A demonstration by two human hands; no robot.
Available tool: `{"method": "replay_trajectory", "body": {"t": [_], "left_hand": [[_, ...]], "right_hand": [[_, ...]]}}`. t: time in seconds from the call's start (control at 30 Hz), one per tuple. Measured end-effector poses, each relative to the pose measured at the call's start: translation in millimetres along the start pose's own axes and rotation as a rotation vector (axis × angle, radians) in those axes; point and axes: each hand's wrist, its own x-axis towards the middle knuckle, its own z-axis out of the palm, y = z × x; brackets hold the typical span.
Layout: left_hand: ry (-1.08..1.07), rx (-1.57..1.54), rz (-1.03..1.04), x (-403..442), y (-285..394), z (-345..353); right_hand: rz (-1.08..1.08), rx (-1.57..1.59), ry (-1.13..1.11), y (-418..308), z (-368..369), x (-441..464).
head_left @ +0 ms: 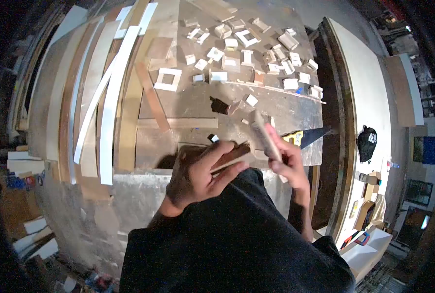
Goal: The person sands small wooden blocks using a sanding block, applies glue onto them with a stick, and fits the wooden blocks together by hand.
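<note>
Close to my body, my left hand (200,171) is closed around a small piece of wood (233,160), its thumb along the upper side. My right hand (290,160) grips a flat, light wooden block (265,136), held upright and blurred by motion. The two pieces are close together; whether they touch I cannot tell. Behind my right hand lies a handsaw (299,138) with a yellow handle and dark blade. A small dark-and-white block (213,138) rests on the table just beyond my left hand.
Many small wooden blocks and frames (230,63) are scattered across the worktable (188,102). Long boards and white strips (115,97) cover its left side. A thin stick (276,90) lies across the middle. On the right bench (369,88) sits a black bag-like item (367,144).
</note>
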Motion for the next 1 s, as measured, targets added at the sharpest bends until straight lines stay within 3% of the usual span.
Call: {"method": "replay_trajectory", "body": {"t": [0.1,0.17,0.3,0.37,0.53,0.63,0.97,1.0], "left_hand": [[0.007,0.010,-0.010,0.1,-4.0,3.6],[0.034,0.015,-0.010,0.4,-4.4,5.7],[-0.017,0.140,0.023,0.6,-11.1,1.3],[-0.010,0.173,0.061,1.3,-13.4,2.0],[0.147,0.134,0.013,-0.1,-16.4,0.5],[0.115,0.135,-0.010,-0.4,-17.0,-3.8],[0.160,-0.009,-0.018,9.1,-27.4,-5.7],[0.199,-0.122,-0.086,6.6,-29.3,-4.0]], "right_hand": [[-0.048,0.196,0.067,-2.8,1.1,-10.1],[-0.166,0.114,0.097,-3.8,3.8,-11.4],[-0.166,0.184,0.047,-18.5,6.3,-23.4],[-0.355,0.103,-0.059,-14.1,4.4,-21.5],[-0.247,-0.101,0.016,-8.1,-3.2,-8.0],[-0.156,-0.089,0.060,-16.8,-4.9,-7.5],[-0.285,-0.134,-0.041,-20.5,-1.9,-1.0],[-0.224,-0.093,-0.017,-23.6,2.1,-0.9]]}}
